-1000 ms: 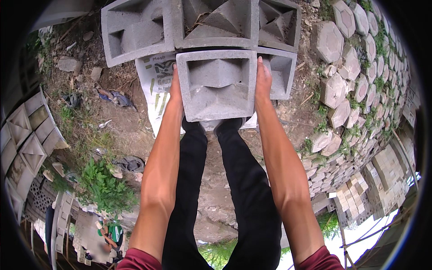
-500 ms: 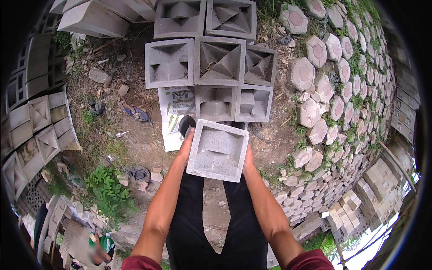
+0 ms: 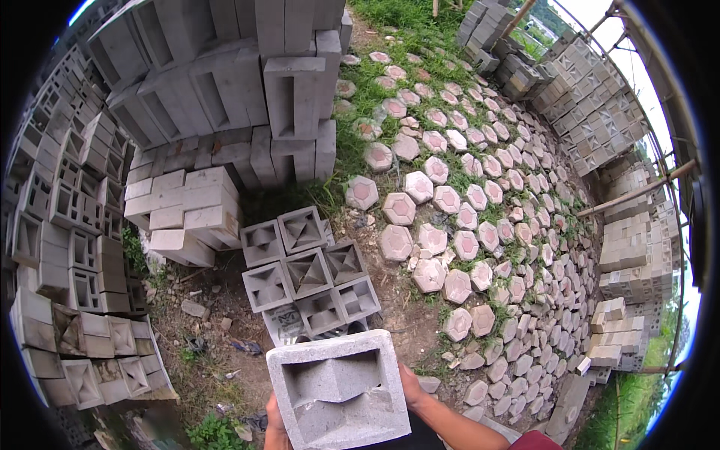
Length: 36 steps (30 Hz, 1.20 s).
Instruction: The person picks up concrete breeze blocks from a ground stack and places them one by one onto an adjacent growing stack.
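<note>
A square grey concrete block (image 3: 337, 386) with a sculpted recess is held up between my two hands, its recessed face toward me. On its left side my left hand (image 3: 275, 421) presses against the edge, with most of the fingers hidden behind the block. My right hand (image 3: 409, 386) grips the opposite side, fingers wrapped behind it. Just beyond lie several similar patterned blocks (image 3: 308, 272) on the ground in close rows. A printed white sack (image 3: 286, 324) shows partly beside them.
Tall stacks of concrete blocks (image 3: 217, 86) rise at the far left, with a smaller pile (image 3: 184, 206) before them. Hexagonal pavers (image 3: 446, 199) spread over grass on the right. More block stacks (image 3: 634, 247) and a wooden pole (image 3: 637, 187) stand along the right edge.
The block has come up closer to the camera, still in both hands. The view has tilted up, bringing the far stacks and more pavers into sight.
</note>
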Available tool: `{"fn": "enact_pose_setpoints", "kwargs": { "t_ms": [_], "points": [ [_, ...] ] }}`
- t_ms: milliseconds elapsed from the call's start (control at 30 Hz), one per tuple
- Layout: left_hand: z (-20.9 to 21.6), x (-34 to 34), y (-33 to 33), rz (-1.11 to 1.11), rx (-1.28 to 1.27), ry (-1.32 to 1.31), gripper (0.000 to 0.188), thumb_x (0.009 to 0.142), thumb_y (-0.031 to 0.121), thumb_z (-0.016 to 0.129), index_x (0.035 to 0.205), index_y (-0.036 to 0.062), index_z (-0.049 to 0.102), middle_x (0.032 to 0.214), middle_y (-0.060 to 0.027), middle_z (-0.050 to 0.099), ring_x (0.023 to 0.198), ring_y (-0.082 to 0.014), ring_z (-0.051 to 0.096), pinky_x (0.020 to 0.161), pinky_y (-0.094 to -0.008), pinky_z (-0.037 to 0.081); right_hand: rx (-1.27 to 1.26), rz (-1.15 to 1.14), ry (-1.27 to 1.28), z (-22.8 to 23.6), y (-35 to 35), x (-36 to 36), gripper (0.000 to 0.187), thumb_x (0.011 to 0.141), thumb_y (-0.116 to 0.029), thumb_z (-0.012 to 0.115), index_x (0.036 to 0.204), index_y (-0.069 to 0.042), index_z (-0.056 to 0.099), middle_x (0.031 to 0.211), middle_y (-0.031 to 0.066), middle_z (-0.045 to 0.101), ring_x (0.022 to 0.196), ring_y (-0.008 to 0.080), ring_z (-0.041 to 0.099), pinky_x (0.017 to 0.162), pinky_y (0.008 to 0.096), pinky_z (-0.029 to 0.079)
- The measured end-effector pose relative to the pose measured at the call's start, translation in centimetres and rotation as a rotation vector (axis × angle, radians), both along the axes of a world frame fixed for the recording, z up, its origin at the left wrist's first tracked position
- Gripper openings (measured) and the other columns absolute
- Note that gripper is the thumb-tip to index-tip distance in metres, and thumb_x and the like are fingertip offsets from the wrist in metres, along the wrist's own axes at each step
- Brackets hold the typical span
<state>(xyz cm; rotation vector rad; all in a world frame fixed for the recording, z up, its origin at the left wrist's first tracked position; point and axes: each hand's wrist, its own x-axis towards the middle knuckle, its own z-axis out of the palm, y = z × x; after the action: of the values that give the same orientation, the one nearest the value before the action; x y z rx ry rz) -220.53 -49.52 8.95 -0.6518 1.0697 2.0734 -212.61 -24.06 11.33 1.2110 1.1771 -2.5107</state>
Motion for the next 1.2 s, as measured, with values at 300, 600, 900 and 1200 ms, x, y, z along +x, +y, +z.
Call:
{"fn": "enact_pose_setpoints", "kwargs": {
  "t_ms": [300, 600, 900, 1200],
  "points": [
    [1.4, -1.9, -1.7, -0.297, 0.086, 0.067, 0.037, 0.094, 0.03, 0.038, 0.111, 0.0009, 0.055, 0.093, -0.012, 0.062, 0.081, -0.023, 0.063, 0.07, -0.0369, 0.054, -0.063, -0.217, 0.113, 9.5, -4.6, 4.6, 0.066, 0.092, -0.056, 0.038, 0.132, -0.003, 0.044, 0.122, 0.0101, 0.055, 0.107, 0.0185, 0.056, 0.091, 0.0322, 0.046],
    [7.0, -1.7, -1.7, -0.654, 0.044, 0.196, 0.034, 0.095, 0.033, 0.039, 0.105, 0.0055, 0.058, 0.088, -0.007, 0.061, 0.078, -0.0178, 0.06, 0.069, -0.0322, 0.05, -0.228, -0.612, 0.327, 12.7, -13.4, 11.0, 0.06, 0.095, -0.051, 0.034, 0.133, -0.006, 0.043, 0.124, 0.0106, 0.055, 0.111, 0.0226, 0.054, 0.095, 0.0356, 0.044],
    [12.6, 0.2, 5.8, -0.99, 0.119, 0.346, 0.038, 0.093, 0.036, 0.042, 0.11, 0.0052, 0.058, 0.095, -0.0063, 0.061, 0.079, -0.0176, 0.059, 0.069, -0.0315, 0.05, -0.003, -0.986, 0.411, 16.6, -14.5, 16.5, 0.053, 0.098, -0.045, 0.032, 0.131, -0.006, 0.046, 0.123, 0.0083, 0.055, 0.107, 0.0207, 0.054, 0.092, 0.0342, 0.044],
    [9.7, 9.7, 15.6, -1.347, 0.313, 0.2, 0.042, 0.094, 0.037, 0.039, 0.117, 0.006, 0.054, 0.099, -0.0063, 0.061, 0.082, -0.019, 0.06, 0.071, -0.0331, 0.052, 0.595, -0.997, 0.189, 14.8, -12.3, 30.5, 0.061, 0.098, -0.05, 0.024, 0.129, -0.001, 0.046, 0.114, 0.004, 0.056, 0.097, 0.0114, 0.048, 0.086, 0.0283, 0.041]
  ]
}}
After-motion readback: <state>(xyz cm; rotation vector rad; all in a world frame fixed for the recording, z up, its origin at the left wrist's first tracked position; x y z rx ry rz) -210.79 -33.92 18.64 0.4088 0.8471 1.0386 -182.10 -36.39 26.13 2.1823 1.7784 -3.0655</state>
